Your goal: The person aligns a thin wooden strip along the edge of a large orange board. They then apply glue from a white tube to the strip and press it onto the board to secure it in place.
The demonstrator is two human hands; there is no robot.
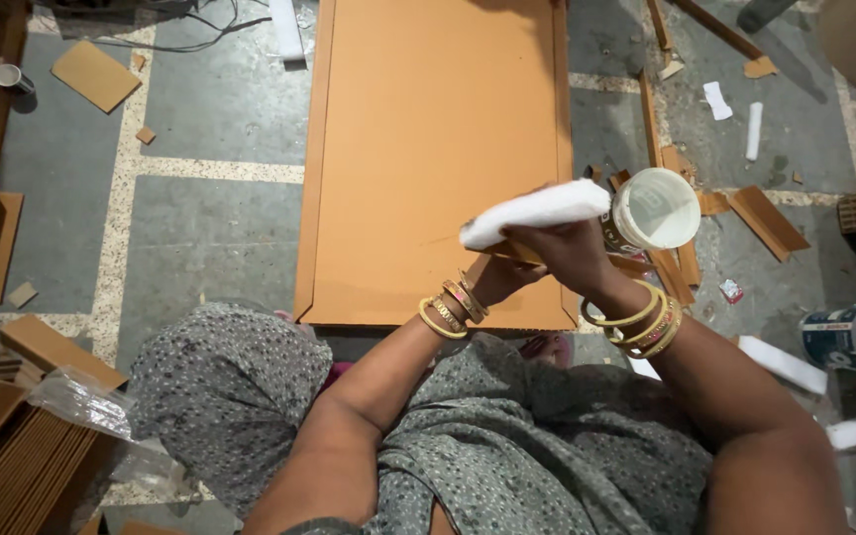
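White cloth (537, 210), rolled into a soft pad, sits clamped under the fingers of the right hand (569, 253), which closes over its near end just above the lower right corner of a large cardboard sheet (428, 149). The left hand (499, 274) comes up beneath it, its fingers hidden behind a strip of cardboard and the other hand, so I cannot tell whether they are together or apart. Gold bangles (646, 325) ring both wrists. Just beside the cloth's far end stands a small white tub (658, 208) on the floor (210, 228), open, with cardboard offcuts (765, 220) scattered around it. The step in hand looks like loading or readying the pad beside the tub; the next move would call for a steady, even sweep along the sheet's folded edge without dripping.
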